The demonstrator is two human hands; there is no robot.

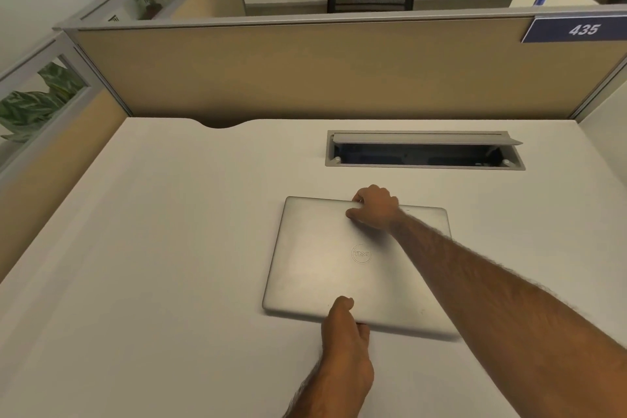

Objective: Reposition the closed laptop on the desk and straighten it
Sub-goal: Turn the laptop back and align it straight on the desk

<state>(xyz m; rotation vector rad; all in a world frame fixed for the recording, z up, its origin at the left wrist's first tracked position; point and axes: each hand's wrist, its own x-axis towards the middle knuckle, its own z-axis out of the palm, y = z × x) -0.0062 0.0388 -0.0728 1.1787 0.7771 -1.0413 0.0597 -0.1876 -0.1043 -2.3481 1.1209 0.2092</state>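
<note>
A closed silver laptop [315,265] with a round logo on its lid lies flat on the white desk [152,282], a little right of centre and turned slightly clockwise. My right hand [373,207] reaches across the lid and grips the laptop's far edge, fingers curled over it and thumb on the lid. My left hand [346,339] holds the near edge, thumb on top of the lid and fingers under or along the front edge. My right forearm hides part of the lid's right side.
An open cable tray [424,164] with a raised grey flap is set into the desk just beyond the laptop. Tan cubicle partitions [305,71] close off the back and left sides. A curved cable notch [220,124] sits at the desk's back edge.
</note>
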